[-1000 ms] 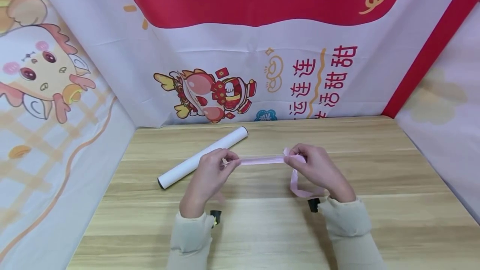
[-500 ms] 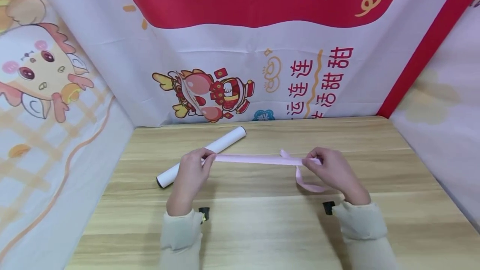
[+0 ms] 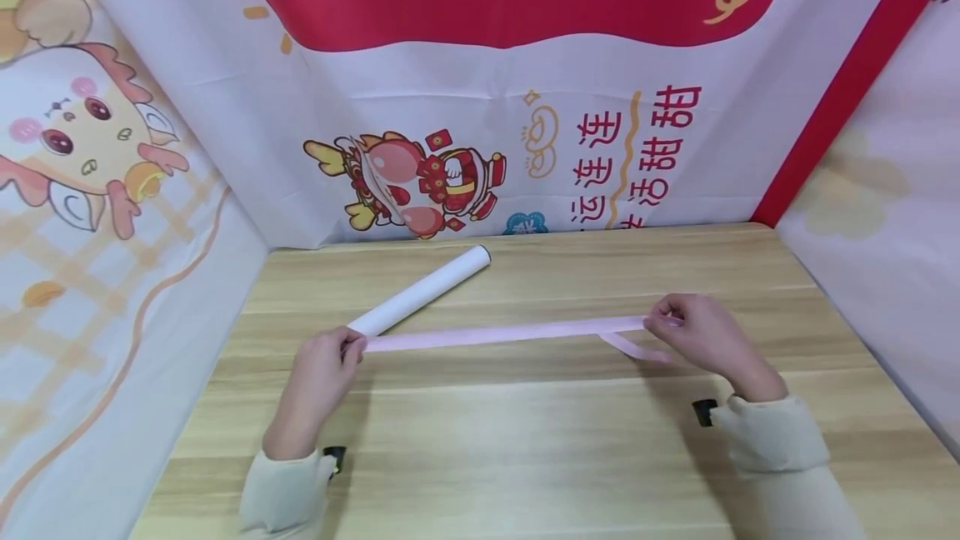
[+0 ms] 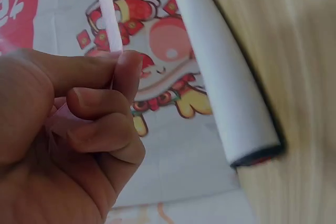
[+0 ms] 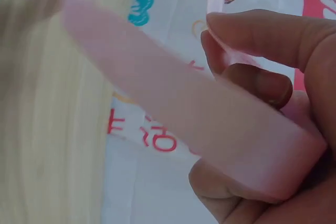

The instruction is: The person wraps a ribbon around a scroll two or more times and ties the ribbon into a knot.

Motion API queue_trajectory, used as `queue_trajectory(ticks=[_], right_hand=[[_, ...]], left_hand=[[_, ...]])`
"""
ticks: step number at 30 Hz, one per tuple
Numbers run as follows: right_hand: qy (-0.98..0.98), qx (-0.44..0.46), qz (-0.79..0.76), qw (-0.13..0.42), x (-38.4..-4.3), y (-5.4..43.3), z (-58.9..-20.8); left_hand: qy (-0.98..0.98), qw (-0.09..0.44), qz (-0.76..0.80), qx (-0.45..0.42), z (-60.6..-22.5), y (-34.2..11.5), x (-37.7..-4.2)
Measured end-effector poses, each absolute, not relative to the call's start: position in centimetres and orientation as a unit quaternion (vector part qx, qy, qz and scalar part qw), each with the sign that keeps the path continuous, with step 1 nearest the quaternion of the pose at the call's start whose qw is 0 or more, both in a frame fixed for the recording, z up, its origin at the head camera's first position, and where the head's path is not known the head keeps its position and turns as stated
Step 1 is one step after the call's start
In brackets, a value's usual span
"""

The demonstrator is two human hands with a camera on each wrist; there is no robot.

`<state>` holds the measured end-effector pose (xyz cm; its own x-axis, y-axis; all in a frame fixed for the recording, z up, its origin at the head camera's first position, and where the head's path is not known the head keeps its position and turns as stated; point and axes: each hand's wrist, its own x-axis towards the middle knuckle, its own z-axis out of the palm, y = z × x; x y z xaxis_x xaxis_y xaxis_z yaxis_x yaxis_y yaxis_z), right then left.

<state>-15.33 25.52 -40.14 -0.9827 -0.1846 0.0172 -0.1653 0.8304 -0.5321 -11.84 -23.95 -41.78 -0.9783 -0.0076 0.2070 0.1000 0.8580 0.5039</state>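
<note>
A pink ribbon (image 3: 487, 334) stretches nearly straight between both hands above the table. My left hand (image 3: 322, 369) pinches one end between thumb and forefinger; in the left wrist view the other fingers curl in and a bit of pink shows in the palm. The ribbon's other side is pinched by my right hand (image 3: 701, 336). From that hand a loose tail of ribbon (image 5: 173, 98) hangs in a loop, blurred in the right wrist view. Behind the left hand, a white tube (image 3: 423, 290) with dark end rims lies slantwise on the table, partly overlapped by the ribbon.
The wood-grain table (image 3: 510, 440) reaches back to a printed cloth (image 3: 480, 73) hanging behind it. A second patterned cloth (image 3: 135, 273) closes off the left side, and a pale one (image 3: 885, 273) the right. Small black pieces (image 3: 705, 412) show at the sleeve cuffs.
My hands have moved apart, left hand leftward and nearer, right hand rightward. The taut span of ribbon between them has grown much longer, and the loose tail has shifted right.
</note>
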Motion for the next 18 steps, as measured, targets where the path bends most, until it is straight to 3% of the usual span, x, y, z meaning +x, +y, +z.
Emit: queue_trajectory(ticks=[13, 18], right_hand=[[0.963, -0.079, -0.253, 0.057, -15.0, 31.6, -42.9], [0.965, -0.052, -0.248, 0.075, -15.0, 34.1, -43.5]], left_hand=[[-0.971, 0.006, -0.238, -0.013, -44.2, -26.3, -9.7], [-0.975, 0.001, -0.221, -0.032, -44.7, -26.1, -9.5]])
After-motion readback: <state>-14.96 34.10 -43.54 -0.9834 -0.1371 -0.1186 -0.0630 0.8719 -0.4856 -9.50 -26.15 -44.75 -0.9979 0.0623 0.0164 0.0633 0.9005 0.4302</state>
